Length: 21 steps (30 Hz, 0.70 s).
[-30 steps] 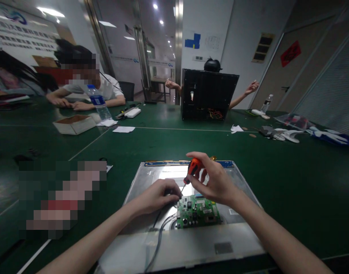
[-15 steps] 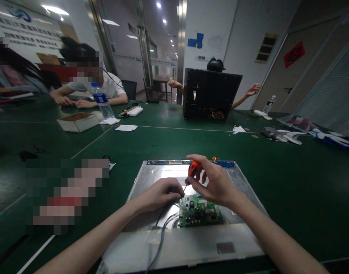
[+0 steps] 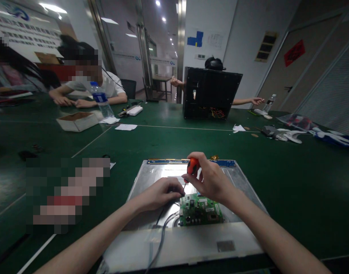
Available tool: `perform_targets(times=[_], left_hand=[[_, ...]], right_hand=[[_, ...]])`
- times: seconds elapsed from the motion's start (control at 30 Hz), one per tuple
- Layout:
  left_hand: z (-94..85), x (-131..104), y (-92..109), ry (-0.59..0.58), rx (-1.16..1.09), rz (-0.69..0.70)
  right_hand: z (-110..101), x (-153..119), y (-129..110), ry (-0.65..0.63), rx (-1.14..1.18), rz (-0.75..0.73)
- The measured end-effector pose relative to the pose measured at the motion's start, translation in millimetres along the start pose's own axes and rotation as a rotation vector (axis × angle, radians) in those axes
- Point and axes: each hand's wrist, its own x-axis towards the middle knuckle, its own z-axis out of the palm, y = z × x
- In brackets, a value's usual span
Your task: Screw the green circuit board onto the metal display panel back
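A screwdriver (image 3: 192, 166) with a red-orange and black handle is gripped in my right hand (image 3: 210, 179). Its thin shaft points down to the upper left corner of a green circuit board (image 3: 201, 210). At that same corner, the fingertips of my left hand (image 3: 165, 192) are pinched together close to the shaft; what lies between them is hidden. The board sits on the silver metal back of a flat display panel (image 3: 237, 179). Dark cables (image 3: 163, 238) run from the board's left side over the panel's pale front strip.
Across the green table (image 3: 163, 142) stands a black casing (image 3: 211, 95) with a person behind it. Another person sits at the left by a water bottle (image 3: 102, 101) and an open box (image 3: 77, 122). White gloves (image 3: 285, 136) lie at the right.
My right hand has shifted slightly and turned on the screwdriver, whose handle now stands more upright. My left hand stays in place. The hands of the person behind the casing have moved.
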Motion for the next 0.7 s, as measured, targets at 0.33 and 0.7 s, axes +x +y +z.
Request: perform_targets(times=[0.33, 0.7], left_hand=[[0.0, -0.1, -2.4, 0.009, 0.005, -0.008], [-1.1, -0.6, -0.8, 0.012, 0.010, -0.001]], right_hand=[[4.6, 2.2, -0.3, 0.008, -0.030, -0.014], [4.1, -1.5, -0.8, -0.040, 0.064, 0.063]])
